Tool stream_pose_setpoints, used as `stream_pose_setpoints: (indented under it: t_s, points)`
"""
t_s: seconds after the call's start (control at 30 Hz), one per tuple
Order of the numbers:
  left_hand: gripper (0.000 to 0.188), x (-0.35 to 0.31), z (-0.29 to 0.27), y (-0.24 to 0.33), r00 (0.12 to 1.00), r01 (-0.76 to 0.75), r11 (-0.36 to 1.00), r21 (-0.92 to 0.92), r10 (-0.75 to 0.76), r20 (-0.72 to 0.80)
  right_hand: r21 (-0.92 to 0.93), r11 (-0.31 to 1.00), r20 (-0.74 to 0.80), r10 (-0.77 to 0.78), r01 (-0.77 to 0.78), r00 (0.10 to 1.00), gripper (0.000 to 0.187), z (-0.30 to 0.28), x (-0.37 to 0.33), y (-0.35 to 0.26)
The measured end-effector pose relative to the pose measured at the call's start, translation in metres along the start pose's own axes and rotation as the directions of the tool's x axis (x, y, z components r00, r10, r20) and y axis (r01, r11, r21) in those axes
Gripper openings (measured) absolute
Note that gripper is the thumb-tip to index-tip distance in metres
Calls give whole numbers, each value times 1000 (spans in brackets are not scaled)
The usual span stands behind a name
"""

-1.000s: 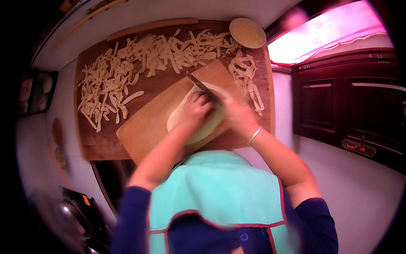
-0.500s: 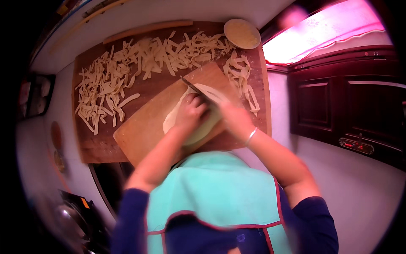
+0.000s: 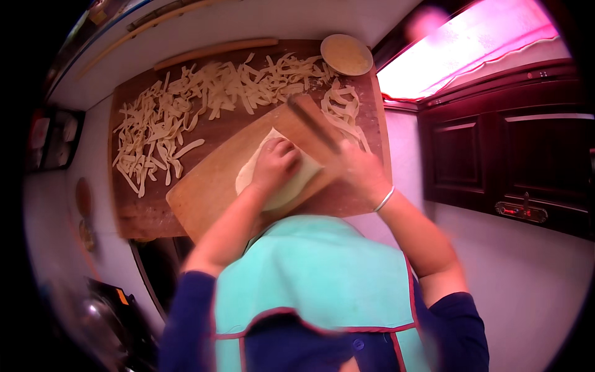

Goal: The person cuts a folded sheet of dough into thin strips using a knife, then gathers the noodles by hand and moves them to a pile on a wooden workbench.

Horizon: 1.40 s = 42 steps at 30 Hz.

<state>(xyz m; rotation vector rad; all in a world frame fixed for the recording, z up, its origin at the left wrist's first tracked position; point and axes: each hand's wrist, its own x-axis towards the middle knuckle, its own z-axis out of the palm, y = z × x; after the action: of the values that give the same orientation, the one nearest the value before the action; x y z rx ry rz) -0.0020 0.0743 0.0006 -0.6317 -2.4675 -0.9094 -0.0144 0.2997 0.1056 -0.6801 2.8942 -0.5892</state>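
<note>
A folded sheet of pale dough (image 3: 250, 172) lies on a tilted wooden cutting board (image 3: 211, 177). My left hand (image 3: 276, 163) presses on the dough with its fingers curled and drawn together. To the right, my right hand (image 3: 363, 167) is closed around a kitchen knife (image 3: 315, 124), which is smeared by motion. The blade stands apart from the dough's cut edge, over the board's right part. Just beyond the knife, a small heap of cut noodles (image 3: 341, 105) lies by the board's right edge, partly hidden behind my right hand.
Many loose noodles (image 3: 155, 133) spread along the far and left sides of the brown wooden table (image 3: 139, 214). At the back lies a rolling pin (image 3: 214, 52). A white bowl (image 3: 347, 54) of pale yellow flour or meal stands in the far right corner, near dark red cabinet doors (image 3: 496, 152).
My right hand and the knife have moved right, off the dough's edge toward the small noodle heap. My left hand stays on the dough.
</note>
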Motion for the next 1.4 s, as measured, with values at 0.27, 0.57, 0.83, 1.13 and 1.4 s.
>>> stream_pose_setpoints:
  t_s: [0.27,0.57,0.83,1.13,1.4]
  points:
    - [27,-1,-6,2,999,14,1000,-22,-12,49,70,995,118,-72,64,990,10,12,-13,-20]
    - [26,0,-5,3,995,25,1000,-12,-24,92,-13,992,224,129,-129,966,9,40,15,-22]
    - [26,-5,-2,-1,999,25,1000,-18,-24,44,59,998,149,1,-9,989,9,6,-5,-30]
    - [22,0,-5,2,998,15,1000,-18,-14,64,42,990,167,123,-131,978,12,37,25,-29]
    - [23,-6,0,-3,999,39,999,-5,-39,37,5,1000,252,6,-7,968,11,1,2,-32]
